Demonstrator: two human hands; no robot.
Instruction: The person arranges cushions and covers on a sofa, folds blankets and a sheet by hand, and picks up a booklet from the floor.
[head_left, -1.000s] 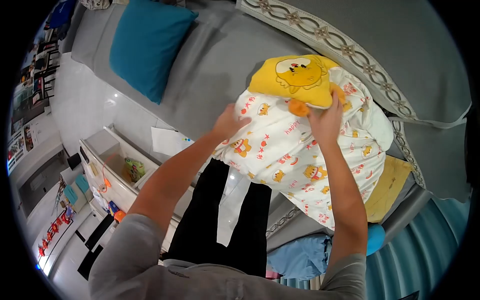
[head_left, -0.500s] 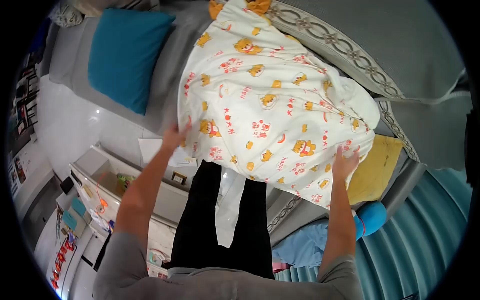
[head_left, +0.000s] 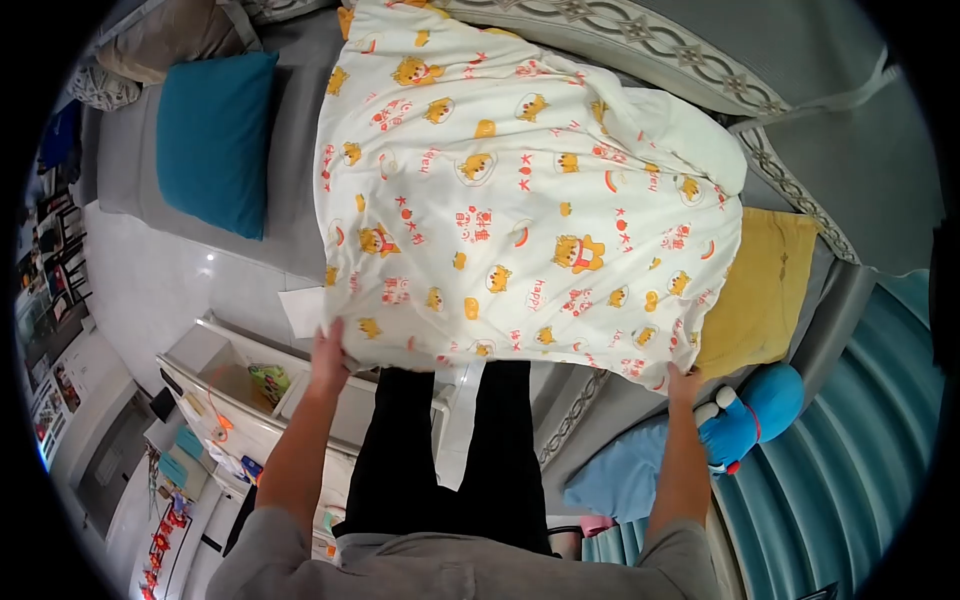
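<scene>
Both hands, set wide apart, now hold the near edge of a white cotton cover printed with orange cartoon animals and red characters (head_left: 520, 210): left hand (head_left: 330, 355) at the left corner, right hand (head_left: 684, 384) at the right. 0.5 s ago, the right hand lay on the fabric and the left along its side. Near edge now pulled closer to the body, above 2 black trouser legs (head_left: 402, 430); cover looks flatter, some folds remaining at upper right. Right side: flat yellow cloth (head_left: 765, 285) just beside, blue plush toy (head_left: 775, 400) near right hand, tight. Left: open white drawer (head_left: 233, 345) near left hand. Farther: grey fabric sofa seat (head_left: 295, 130), square teal cushion (head_left: 213, 145), leaving room between cushion and cover.
</scene>
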